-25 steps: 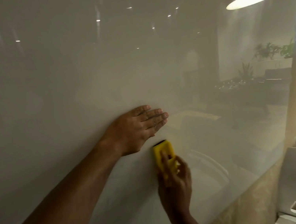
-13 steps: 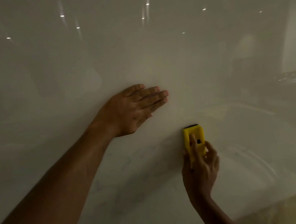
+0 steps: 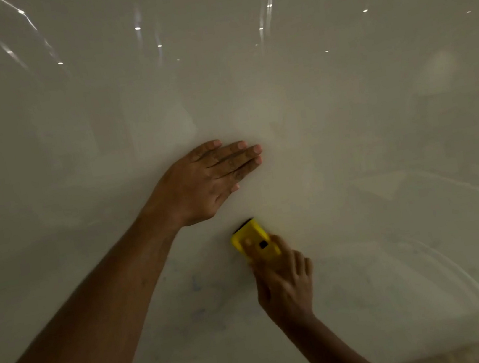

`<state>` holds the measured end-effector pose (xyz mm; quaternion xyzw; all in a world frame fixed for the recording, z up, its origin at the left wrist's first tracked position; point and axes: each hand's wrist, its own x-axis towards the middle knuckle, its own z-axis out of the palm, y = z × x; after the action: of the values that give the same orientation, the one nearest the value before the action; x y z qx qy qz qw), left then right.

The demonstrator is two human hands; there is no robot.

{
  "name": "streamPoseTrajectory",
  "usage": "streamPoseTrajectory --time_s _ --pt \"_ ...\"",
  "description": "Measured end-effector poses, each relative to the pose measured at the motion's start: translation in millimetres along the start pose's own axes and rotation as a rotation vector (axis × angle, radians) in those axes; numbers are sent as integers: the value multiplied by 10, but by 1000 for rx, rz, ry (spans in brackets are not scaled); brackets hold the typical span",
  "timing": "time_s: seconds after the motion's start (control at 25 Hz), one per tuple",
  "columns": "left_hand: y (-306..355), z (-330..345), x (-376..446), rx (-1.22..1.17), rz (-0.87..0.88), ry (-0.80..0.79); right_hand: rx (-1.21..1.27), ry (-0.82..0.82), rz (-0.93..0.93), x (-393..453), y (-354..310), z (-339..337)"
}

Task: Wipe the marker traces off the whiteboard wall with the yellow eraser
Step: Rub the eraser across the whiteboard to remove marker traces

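Compared with half a second earlier, the yellow eraser (image 3: 254, 240) has shifted left and now sits tilted, its dark upper edge leaning to the left, just below the left hand (image 3: 210, 179). The stroke has therefore reversed back toward the smudged zone, which suggests the wiping pass is mid-cycle, not complete. Faint bluish marker traces (image 3: 197, 284) remain on the whiteboard wall (image 3: 349, 133) to the lower left of the eraser; glare and dim light make their full extent hard to judge.

The left hand lies flat against the wall, fingers (image 3: 237, 156) extended and pressed together, pointing right, with the forearm running up from the lower left. It appears to serve as a brace. The right hand (image 3: 284, 283) reaches up from below, wrist bent, fingers curled around the lower half of the eraser and pressing it to the surface
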<state>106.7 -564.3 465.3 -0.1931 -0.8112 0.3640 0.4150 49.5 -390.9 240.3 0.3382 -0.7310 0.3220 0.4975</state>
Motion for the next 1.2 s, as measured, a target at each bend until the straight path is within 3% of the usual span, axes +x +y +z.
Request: streamPoseTrajectory --time_s 0.04,0.08,0.2,0.24,0.28,0.4,0.44,0.48,0.6,0.64,0.76,0.8,0.92,0.96,1.08,1.12,1.2 --pt "-22 -13 -21 2 2 -10 -20 -26 -102 12 44 -9" --pt "-52 -28 -47 -1 5 -20 -23 -18 -73 62 104 -30" --pt "-152 -72 -131 -1 9 -33 121 171 415 224 129 -34" --pt "-168 -75 -157 5 2 -34 132 180 432 230 86 -4" --pt "-172 -78 -184 7 -10 -42 110 145 327 208 15 29" --pt "-190 -106 -237 12 -50 -67 -32 -48 -328 23 -160 107" --pt "-209 -121 -256 19 -56 -62 -77 -85 -434 38 -128 110" --pt "-238 -135 -285 29 -66 -58 -88 -93 -422 85 -103 119" --pt "-350 -184 -457 60 -129 -59 90 18 -8 199 -191 136" --pt "-373 -198 -519 71 -152 -57 117 42 8 211 -282 160" --pt "-421 -230 -669 88 -194 -68 35 -83 -475 132 -384 238" --pt "-443 -241 -710 90 -197 -76 23 -104 -516 202 -356 240" --pt "-497 -270 -804 113 -216 -98 138 -17 -137 411 -377 233" --pt "-506 -268 -824 114 -217 -104 131 -7 -166 400 -436 265" --pt "-510 -245 -849 110 -216 -112 -7 -54 -623 362 -448 318" --pt "-512 -229 -857 111 -224 -111 -11 -45 -597 408 -446 330" --pt "-511 -200 -889 109 -248 -98 76 -6 -325 518 -525 292"
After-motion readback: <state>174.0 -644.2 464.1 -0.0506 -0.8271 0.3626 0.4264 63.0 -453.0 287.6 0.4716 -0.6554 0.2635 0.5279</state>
